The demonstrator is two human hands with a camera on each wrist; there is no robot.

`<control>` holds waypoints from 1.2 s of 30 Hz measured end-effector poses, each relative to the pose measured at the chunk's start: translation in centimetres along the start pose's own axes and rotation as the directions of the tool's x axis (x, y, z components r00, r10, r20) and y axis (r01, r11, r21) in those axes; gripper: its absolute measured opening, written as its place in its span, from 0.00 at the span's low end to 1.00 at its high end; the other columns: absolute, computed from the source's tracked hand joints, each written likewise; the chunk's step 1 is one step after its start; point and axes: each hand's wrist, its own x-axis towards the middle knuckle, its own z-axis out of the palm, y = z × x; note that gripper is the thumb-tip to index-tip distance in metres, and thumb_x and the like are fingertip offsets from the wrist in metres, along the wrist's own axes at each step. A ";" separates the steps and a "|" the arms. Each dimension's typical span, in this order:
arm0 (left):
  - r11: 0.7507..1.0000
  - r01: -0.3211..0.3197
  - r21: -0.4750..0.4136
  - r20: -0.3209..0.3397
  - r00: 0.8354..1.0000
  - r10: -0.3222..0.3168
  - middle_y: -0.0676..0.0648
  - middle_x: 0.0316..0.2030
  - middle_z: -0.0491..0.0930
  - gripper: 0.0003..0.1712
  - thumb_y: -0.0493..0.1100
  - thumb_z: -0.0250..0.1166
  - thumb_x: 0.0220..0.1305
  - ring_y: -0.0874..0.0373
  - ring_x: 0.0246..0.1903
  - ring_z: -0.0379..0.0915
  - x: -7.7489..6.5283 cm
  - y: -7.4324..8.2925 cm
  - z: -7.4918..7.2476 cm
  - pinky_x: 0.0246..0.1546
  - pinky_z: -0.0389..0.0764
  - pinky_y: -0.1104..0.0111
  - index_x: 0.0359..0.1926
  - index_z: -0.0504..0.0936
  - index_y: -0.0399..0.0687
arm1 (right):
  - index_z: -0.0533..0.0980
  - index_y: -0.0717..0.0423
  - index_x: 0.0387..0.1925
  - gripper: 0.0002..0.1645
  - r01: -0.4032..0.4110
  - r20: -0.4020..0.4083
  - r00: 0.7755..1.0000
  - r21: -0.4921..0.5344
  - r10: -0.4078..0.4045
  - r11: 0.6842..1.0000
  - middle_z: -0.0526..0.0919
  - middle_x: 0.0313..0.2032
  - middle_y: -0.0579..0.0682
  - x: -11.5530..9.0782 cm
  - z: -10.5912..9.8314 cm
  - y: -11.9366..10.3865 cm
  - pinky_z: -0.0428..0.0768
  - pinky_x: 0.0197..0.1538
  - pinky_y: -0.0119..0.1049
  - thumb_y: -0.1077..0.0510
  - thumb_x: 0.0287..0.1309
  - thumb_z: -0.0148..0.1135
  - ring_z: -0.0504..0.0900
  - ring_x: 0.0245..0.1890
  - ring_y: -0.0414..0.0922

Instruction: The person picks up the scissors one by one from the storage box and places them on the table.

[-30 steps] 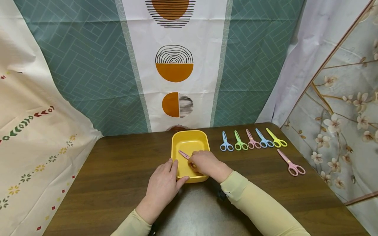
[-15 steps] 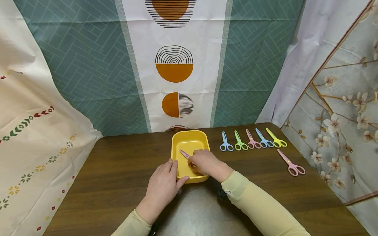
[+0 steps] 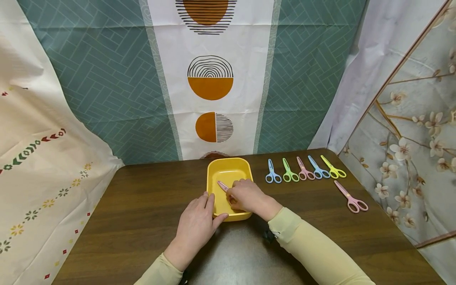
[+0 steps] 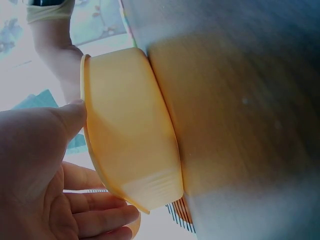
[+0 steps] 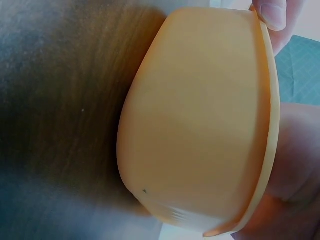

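Observation:
A yellow plastic box [image 3: 229, 216] stands on the table in front of me. My right hand [image 3: 246, 196] reaches into it and grips pink scissors [image 3: 222, 186] by the handle end; their blade points to the far left of the box. Its fingers hide most of the handle loops. My left hand [image 3: 197, 217] rests against the box's near left corner, thumb on the near rim and fingers fairly straight along the left side. In the left wrist view the thumb [image 4: 75, 115] touches the rim. The box wall hides the right hand's fingers in the right wrist view.
Right of the box, blue scissors [image 3: 272, 176], green scissors [image 3: 290, 174], pink scissors [image 3: 305, 173], blue scissors [image 3: 320, 171] and yellow scissors [image 3: 335, 171] lie in a row. Larger pink scissors [image 3: 352, 202] lie nearer on the wooden table [image 3: 149, 198]. Patterned curtains [image 3: 103, 79] surround it.
The right hand has shifted the pink scissors slightly to the right inside the box. The left hand and the scissors on the table have stayed put.

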 end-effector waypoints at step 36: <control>1.000 0.012 -0.004 -0.018 1.000 -0.012 0.30 0.55 0.86 0.45 0.66 0.79 0.64 0.36 0.49 0.87 0.1 0.3 0.0 0.55 0.87 0.50 0.61 0.85 0.30 | 0.90 0.52 0.52 0.21 0.000 -0.235 0.972 0.040 0.010 0.999 0.87 0.45 0.51 -5.2 -3.8 1.4 0.82 0.47 0.47 0.51 0.59 0.84 0.81 0.43 0.52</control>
